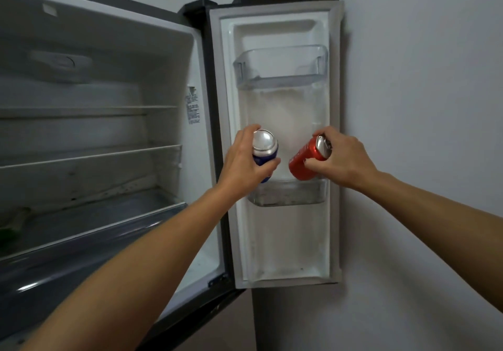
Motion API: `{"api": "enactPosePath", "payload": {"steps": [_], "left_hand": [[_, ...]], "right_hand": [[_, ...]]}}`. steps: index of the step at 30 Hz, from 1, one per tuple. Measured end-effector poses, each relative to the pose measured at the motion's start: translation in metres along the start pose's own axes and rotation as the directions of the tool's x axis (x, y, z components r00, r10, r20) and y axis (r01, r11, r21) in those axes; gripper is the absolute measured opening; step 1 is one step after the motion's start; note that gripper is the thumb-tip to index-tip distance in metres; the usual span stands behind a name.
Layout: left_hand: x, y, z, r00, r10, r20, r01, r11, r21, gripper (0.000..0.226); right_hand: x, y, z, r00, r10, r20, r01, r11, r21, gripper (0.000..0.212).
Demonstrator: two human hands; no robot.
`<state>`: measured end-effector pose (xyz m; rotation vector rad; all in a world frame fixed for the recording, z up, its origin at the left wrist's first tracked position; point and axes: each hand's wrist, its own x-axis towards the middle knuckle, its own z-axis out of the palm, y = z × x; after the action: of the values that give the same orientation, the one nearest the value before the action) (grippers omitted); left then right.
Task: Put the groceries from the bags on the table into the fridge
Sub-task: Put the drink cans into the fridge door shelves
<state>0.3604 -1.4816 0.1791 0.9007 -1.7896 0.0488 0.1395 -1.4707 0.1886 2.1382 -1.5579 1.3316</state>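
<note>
Pale wall (422,105) behind; left hand (242,165) grips a blue metal can (265,148), right hand (344,160) a tilted red metal can (303,161), which could snag on the clear plastic door bin (288,197).

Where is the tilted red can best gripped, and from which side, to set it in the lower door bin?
Probably round the upper wall of the red can, from the right, as the right hand holds it: a wrapping grip suits the round wall, and its bottom is free to enter the lower door bin.
</note>
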Motion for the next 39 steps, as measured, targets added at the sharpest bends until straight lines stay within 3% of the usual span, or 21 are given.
{"api": "enactPosePath", "payload": {"steps": [5, 7, 10, 13, 18, 24, 29, 36, 39], "left_hand": [[-0.018, 0.000, 0.017, 0.976, 0.201, 0.082, -0.214, 0.955, 0.205, 0.070], [-0.026, -0.002, 0.022, 0.974, 0.219, 0.060, -0.227, 0.954, 0.197, 0.069], [-0.032, 0.000, 0.020, 0.983, 0.182, 0.009, -0.182, 0.970, 0.160, 0.068], [-0.034, 0.003, 0.015, 0.990, 0.130, 0.045, -0.136, 0.973, 0.189, 0.067], [-0.037, 0.022, 0.014, 0.999, 0.026, 0.039, -0.030, 0.992, 0.120, 0.052], [-0.040, 0.022, 0.012, 0.995, 0.055, 0.081, -0.068, 0.984, 0.167, 0.044], [-0.041, 0.010, 0.030, 0.991, -0.134, 0.016, 0.132, 0.985, 0.107, 0.047], [-0.050, -0.006, 0.037, 0.983, -0.175, -0.059, 0.179, 0.980, 0.081, 0.042], [-0.050, -0.003, 0.031, 0.981, -0.191, -0.043, 0.195, 0.974, 0.120, 0.043]], "right_hand": [[-0.009, 0.003, 0.008, 0.996, -0.078, 0.045, 0.081, 0.995, -0.058, 0.070], [-0.010, 0.003, 0.008, 0.994, -0.094, 0.051, 0.097, 0.994, -0.055, 0.070], [-0.010, 0.005, 0.002, 0.990, -0.108, 0.093, 0.113, 0.992, -0.049, 0.070], [-0.009, 0.005, -0.003, 0.975, -0.121, 0.187, 0.129, 0.991, -0.033, 0.070], [-0.007, 0.006, -0.015, 0.931, -0.162, 0.327, 0.158, 0.987, 0.039, 0.072], [-0.014, 0.007, -0.012, 0.950, -0.172, 0.262, 0.165, 0.985, 0.048, 0.067], [-0.016, 0.011, -0.012, 0.943, -0.178, 0.281, 0.171, 0.984, 0.048, 0.070], [-0.020, 0.020, -0.001, 0.938, -0.217, 0.269, 0.206, 0.976, 0.071, 0.061], [-0.021, 0.023, 0.001, 0.949, -0.187, 0.253, 0.155, 0.978, 0.139, 0.063]]}}
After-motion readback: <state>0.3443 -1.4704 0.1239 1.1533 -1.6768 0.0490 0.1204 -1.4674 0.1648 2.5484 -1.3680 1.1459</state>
